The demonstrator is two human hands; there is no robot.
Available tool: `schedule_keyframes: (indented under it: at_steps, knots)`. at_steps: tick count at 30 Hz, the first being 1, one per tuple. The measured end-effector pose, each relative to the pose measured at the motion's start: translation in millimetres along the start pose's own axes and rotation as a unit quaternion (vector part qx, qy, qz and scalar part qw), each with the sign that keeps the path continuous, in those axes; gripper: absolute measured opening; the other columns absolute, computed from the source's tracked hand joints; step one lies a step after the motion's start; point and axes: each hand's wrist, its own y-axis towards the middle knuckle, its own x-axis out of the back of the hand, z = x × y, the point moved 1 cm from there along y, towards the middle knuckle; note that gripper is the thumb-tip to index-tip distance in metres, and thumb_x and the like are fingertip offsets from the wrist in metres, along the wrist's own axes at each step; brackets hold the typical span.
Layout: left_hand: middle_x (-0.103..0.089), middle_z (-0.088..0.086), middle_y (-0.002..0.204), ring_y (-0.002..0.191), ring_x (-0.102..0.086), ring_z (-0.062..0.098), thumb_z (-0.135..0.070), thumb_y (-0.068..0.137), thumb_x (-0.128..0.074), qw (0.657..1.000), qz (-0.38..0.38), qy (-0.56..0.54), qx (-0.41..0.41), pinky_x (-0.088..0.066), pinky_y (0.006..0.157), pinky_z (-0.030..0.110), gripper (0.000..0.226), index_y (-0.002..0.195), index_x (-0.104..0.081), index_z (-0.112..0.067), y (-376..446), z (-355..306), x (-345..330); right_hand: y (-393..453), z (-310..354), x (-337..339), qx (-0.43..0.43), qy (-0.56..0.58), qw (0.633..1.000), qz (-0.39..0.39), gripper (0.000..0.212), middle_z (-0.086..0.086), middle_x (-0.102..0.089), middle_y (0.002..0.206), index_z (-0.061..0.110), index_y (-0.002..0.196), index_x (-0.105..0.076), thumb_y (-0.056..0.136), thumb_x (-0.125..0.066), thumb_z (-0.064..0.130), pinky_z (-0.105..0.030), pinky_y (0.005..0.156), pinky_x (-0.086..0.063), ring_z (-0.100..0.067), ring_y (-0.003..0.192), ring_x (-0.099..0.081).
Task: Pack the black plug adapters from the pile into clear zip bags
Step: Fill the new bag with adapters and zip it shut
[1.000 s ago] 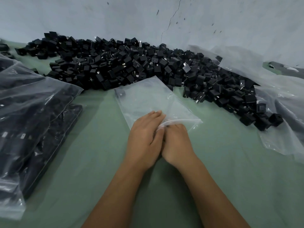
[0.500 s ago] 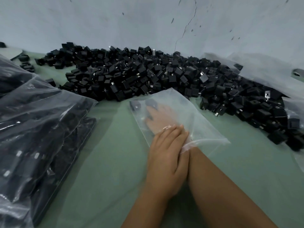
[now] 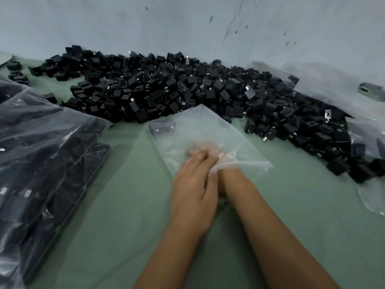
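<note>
A clear zip bag (image 3: pixel 210 134) is laid flat on the green table (image 3: pixel 125 215) just in front of the pile, its mouth turned toward the person at about five o'clock. One black plug adapter (image 3: pixel 161 126) is seen inside it, lodged in the far corner at ten o'clock. The right hand (image 3: pixel 205 148) is pushed in through the mouth, only the wrist and forearm being left outside; it shows as a blurred shape through the plastic, and whether its grip is clenched, released or closed on anything cannot be told. The left hand (image 3: pixel 192 182) is laid on the near edge of the bag at seven o'clock from the bag's middle, fingers extended and close together, pressed against the film beside the right wrist; nothing is grasped by it.

Beyond the bag, from nine o'clock round to three o'clock, the pile of black plug adapters (image 3: pixel 187 88) is spread along the foot of a pale, cracked wall (image 3: pixel 187 24), with a few loose pieces at the far left. At eight o'clock, well apart from the open bag, filled bags (image 3: pixel 41 163) of adapters are stacked. At two to three o'clock, loose clear plastic (image 3: pixel 333 80) is draped over and beside the pile's right end.
</note>
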Motion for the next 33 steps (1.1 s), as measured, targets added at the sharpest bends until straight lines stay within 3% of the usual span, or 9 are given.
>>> schedule_keyframes:
  at_steps: [1,4,9,13,16,19,21,28,33]
  knots:
    - [-0.050,-0.006,0.145,0.137,-0.038,0.008,-0.046,0.092,-0.030,1.000,0.007,0.005,0.009,-0.027,0.117,0.036,0.055,0.129,-0.063,-0.022,1,1,0,-6,-4,-24,0.118,0.109,0.987,0.011,0.030,-0.019,-0.049,0.131,-0.011,0.125,-0.044,0.098,-0.038,0.000,-0.014,0.106,-0.025,-0.019,0.128,-0.043]
    - [-0.043,-0.005,0.150,0.142,-0.029,0.010,-0.052,0.086,-0.028,0.998,0.030,0.057,0.018,-0.018,0.119,0.042,0.061,0.134,-0.057,-0.029,3,4,2,-28,-31,6,0.124,0.371,0.920,-0.024,0.020,-0.007,-0.066,0.090,0.010,0.088,-0.068,0.092,-0.049,0.014,-0.021,0.082,-0.040,-0.020,0.095,-0.059]
    - [-0.022,-0.007,0.161,0.147,-0.012,0.007,-0.059,0.082,-0.036,0.989,0.119,0.077,0.046,-0.007,0.121,0.032,0.070,0.148,-0.032,-0.038,-2,4,5,-65,-56,-6,-0.002,0.413,0.805,-0.426,0.018,-0.005,-0.056,0.056,0.004,0.058,-0.059,0.070,-0.046,0.003,-0.032,0.052,-0.040,-0.024,0.053,-0.050]
    - [-0.020,-0.008,0.161,0.147,-0.015,0.009,-0.069,0.074,-0.024,0.956,0.230,0.183,0.012,-0.009,0.119,0.034,0.078,0.149,-0.015,-0.051,-3,3,13,-63,-108,-26,-0.193,0.532,0.661,-0.492,0.019,0.000,-0.057,0.070,0.008,0.067,-0.061,0.072,-0.044,0.000,-0.027,0.063,-0.040,-0.016,0.068,-0.052]
    - [-0.029,-0.015,0.156,0.141,-0.022,0.009,-0.072,0.070,-0.019,0.940,0.242,0.239,-0.020,-0.013,0.114,0.032,0.076,0.144,-0.023,-0.057,-1,2,19,-64,-145,-57,-0.361,0.478,0.689,-0.407,0.032,-0.011,-0.057,0.114,0.009,0.103,-0.068,0.077,-0.049,0.006,-0.035,0.092,-0.041,-0.028,0.107,-0.050]
    - [-0.039,-0.024,0.148,0.133,-0.029,0.007,-0.079,0.067,-0.017,0.944,0.242,0.222,-0.030,-0.016,0.107,0.029,0.073,0.135,-0.037,-0.062,-1,-1,20,-67,-173,-80,-0.477,0.441,0.731,-0.210,0.057,-0.017,-0.015,0.155,0.023,0.143,-0.040,0.088,-0.052,0.021,-0.045,0.116,-0.016,-0.035,0.141,-0.015]
    - [-0.042,-0.025,0.144,0.129,-0.032,0.007,-0.080,0.069,-0.018,0.950,0.238,0.201,-0.030,-0.018,0.105,0.029,0.066,0.129,-0.040,-0.063,-1,-1,18,-68,-176,-90,-0.468,0.433,0.759,-0.135,0.063,-0.014,-0.010,0.158,0.023,0.149,-0.029,0.090,-0.050,0.026,-0.044,0.116,-0.012,-0.032,0.144,-0.009]
    - [-0.052,-0.030,0.130,0.112,-0.035,0.000,-0.074,0.077,-0.021,0.968,0.201,0.145,-0.031,-0.021,0.097,0.027,0.065,0.131,-0.049,-0.052,-1,5,16,-60,-159,-87,-0.374,0.485,0.759,-0.220,0.022,-0.006,-0.044,0.122,0.016,0.103,-0.061,0.082,-0.062,0.011,-0.025,0.077,-0.037,-0.023,0.099,-0.054]
    - [-0.052,-0.032,0.127,0.113,-0.034,0.000,-0.073,0.078,-0.020,0.969,0.199,0.143,-0.036,-0.017,0.097,0.025,0.065,0.132,-0.048,-0.052,0,7,15,-58,-161,-87,-0.354,0.423,0.822,-0.139,0.057,-0.004,-0.048,0.139,0.024,0.137,-0.046,0.084,-0.065,0.028,-0.037,0.102,-0.034,-0.030,0.125,-0.040]
